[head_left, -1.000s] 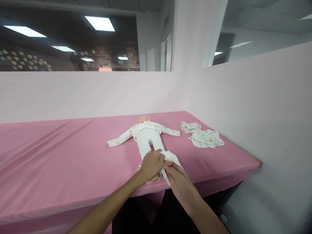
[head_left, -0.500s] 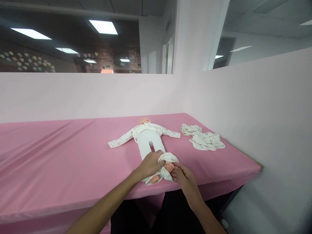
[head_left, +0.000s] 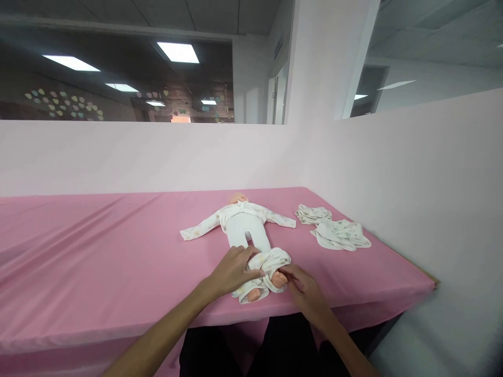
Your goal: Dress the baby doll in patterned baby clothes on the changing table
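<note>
A baby doll (head_left: 239, 198) lies on its back on the pink-covered table, its feet toward me. It wears a white patterned long-sleeved top (head_left: 204, 226) and white leggings (head_left: 238, 228). Patterned baby trousers (head_left: 275, 256) are bunched around its lower legs, and both bare feet (head_left: 254, 295) poke out of the leg openings. My left hand (head_left: 231, 269) rests against the trousers from the left, thumb and fingers apart. On the other side, my right hand (head_left: 308, 296) pinches the trouser cuff beside the right-hand foot (head_left: 279, 279); its fingertips are partly hidden.
Two crumpled white patterned baby garments (head_left: 340, 234) lie to the right of the doll. The pink sheet (head_left: 118, 262) drapes over the table's front edge near my legs. White walls (head_left: 157, 157) with windows border the table behind and on the right.
My left hand has loosened from the trouser fabric, its thumb now stretched out. The right hand has moved up onto the cuff beside the foot. The whole view has shifted slightly.
</note>
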{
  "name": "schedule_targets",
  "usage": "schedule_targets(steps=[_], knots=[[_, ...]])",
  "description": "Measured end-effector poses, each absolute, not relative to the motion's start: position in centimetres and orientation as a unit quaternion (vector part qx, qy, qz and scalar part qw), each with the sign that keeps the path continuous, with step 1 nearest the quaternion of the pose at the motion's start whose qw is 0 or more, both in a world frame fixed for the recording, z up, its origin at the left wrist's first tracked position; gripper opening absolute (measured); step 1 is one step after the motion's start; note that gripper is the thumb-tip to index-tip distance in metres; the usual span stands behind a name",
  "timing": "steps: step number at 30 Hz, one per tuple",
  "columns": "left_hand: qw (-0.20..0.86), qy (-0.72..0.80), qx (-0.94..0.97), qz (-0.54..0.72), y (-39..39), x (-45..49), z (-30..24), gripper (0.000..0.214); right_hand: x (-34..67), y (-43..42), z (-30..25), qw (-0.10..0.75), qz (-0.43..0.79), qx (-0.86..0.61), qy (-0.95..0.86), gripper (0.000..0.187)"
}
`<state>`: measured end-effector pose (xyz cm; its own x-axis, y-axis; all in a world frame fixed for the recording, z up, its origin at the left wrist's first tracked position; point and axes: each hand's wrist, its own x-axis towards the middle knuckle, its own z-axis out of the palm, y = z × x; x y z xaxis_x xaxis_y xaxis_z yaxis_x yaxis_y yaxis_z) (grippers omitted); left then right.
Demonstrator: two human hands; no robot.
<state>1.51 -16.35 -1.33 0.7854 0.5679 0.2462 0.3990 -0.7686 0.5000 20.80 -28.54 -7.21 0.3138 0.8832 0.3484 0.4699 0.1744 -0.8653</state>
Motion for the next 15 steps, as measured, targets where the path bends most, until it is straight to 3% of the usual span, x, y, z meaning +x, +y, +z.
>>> schedule_targets(steps=[5, 7, 13, 15], knots=[[0.396, 0.246, 0.870, 0.161, -14.9, -2.0, -0.7, 0.041, 22.2, -27.3, -3.5, 0.548, 0.101, -0.646, -0.521, 0.019], [0.458, 0.236, 0.846, 0.141, -14.0, -2.6, -0.7, 0.041, 21.4, -25.8, -1.8, 0.536, 0.116, -0.625, -0.555, 0.020], [0.531, 0.272, 0.771, 0.223, -12.2, -0.8, -1.2, 0.033, 17.7, -19.7, 0.8, 0.388, 0.324, -0.553, -0.662, 0.017], [0.539, 0.281, 0.751, 0.256, -11.7, -0.1, -1.4, 0.033, 17.6, -18.2, 1.1, 0.398, 0.405, -0.553, -0.609, 0.019]])
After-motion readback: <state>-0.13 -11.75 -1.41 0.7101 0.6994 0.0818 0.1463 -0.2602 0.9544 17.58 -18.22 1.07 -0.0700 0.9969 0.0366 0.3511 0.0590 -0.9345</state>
